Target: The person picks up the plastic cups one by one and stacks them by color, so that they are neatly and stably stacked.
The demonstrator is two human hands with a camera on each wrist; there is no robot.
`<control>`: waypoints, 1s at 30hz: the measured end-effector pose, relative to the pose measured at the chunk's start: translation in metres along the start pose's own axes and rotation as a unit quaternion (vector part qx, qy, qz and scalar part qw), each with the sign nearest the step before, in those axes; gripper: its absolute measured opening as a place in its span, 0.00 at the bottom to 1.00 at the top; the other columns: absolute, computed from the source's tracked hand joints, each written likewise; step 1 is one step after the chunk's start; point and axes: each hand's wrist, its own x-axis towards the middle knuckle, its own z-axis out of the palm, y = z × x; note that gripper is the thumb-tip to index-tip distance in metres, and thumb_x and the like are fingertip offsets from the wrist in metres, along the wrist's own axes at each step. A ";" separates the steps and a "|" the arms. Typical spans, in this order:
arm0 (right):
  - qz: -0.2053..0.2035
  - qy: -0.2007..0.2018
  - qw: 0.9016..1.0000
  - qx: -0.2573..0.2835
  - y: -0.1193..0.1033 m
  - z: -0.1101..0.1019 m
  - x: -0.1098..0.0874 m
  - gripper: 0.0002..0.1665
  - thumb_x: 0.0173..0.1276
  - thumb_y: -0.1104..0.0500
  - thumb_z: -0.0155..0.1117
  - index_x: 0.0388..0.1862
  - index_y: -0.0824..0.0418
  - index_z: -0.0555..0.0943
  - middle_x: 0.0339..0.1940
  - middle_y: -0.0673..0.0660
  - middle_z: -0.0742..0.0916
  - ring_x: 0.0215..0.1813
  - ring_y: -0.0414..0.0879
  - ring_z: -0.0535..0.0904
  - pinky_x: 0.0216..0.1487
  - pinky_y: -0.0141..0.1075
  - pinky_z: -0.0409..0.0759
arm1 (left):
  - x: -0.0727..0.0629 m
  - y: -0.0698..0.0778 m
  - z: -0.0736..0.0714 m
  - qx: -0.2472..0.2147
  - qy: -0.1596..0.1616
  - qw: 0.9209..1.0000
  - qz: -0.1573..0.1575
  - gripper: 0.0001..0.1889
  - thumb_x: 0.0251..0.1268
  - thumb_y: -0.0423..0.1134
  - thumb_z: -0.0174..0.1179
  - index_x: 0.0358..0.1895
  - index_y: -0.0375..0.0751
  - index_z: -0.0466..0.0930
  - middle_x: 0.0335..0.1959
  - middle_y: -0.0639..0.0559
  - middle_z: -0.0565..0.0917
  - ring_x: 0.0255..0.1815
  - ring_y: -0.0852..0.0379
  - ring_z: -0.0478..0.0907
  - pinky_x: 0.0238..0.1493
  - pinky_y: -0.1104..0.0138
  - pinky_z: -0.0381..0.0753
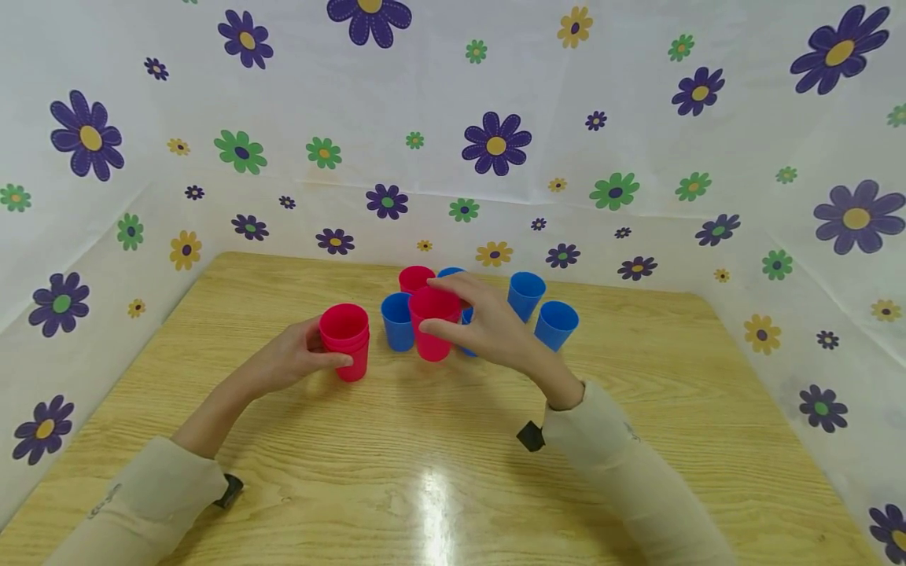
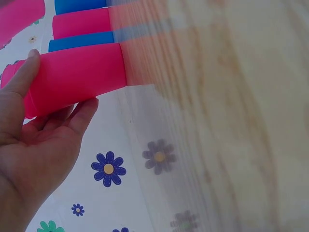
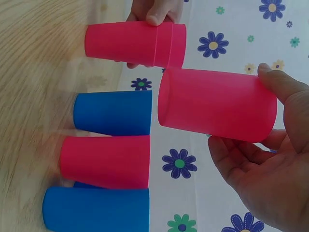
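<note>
My left hand (image 1: 292, 360) grips a stack of nested red cups (image 1: 351, 363), thumb on one side and fingers on the other. The stack stands upright at the left of the group, its base at the tabletop in the left wrist view. My right hand (image 1: 495, 328) holds a single red cup (image 3: 217, 104) between thumb and fingers, lifted above the table beside the stack. Just left of that cup, in the head view, stands a blue cup (image 1: 398, 324). Another red cup (image 1: 416, 277) stands behind, partly hidden by the lifted cup.
Two blue cups (image 1: 526, 292) stand right of my right hand, mouths up. More blue shows behind that hand, including a cup rim (image 1: 451, 272). The wooden table (image 1: 340, 472) meets a flower-printed white cloth (image 1: 425, 110) at the back and sides.
</note>
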 end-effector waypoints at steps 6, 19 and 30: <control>-0.009 0.006 1.000 0.024 -0.005 0.006 0.013 0.36 0.68 0.52 0.74 0.71 0.63 0.76 0.61 0.58 0.83 0.57 0.49 0.80 0.50 0.40 0.86 | 0.001 -0.001 0.000 0.001 0.000 1.000 0.003 0.33 0.69 0.41 0.70 0.71 0.33 0.69 0.61 0.40 0.81 0.57 0.46 0.80 0.55 0.70 0.80; -0.019 0.017 0.999 0.028 -0.017 0.012 0.032 0.36 0.69 0.50 0.75 0.71 0.63 0.76 0.64 0.56 0.82 0.57 0.46 0.81 0.54 0.40 0.85 | 0.001 -0.001 -0.001 -0.012 -0.004 1.000 0.018 0.31 0.69 0.39 0.70 0.70 0.32 0.70 0.59 0.40 0.82 0.56 0.46 0.81 0.55 0.69 0.80; -0.037 0.029 0.998 0.049 -0.024 0.021 0.048 0.37 0.68 0.53 0.76 0.71 0.66 0.76 0.61 0.60 0.83 0.55 0.47 0.81 0.51 0.34 0.84 | 0.002 -0.004 -0.001 -0.002 -0.005 1.000 0.013 0.32 0.68 0.39 0.71 0.71 0.34 0.69 0.61 0.40 0.81 0.58 0.44 0.80 0.55 0.67 0.82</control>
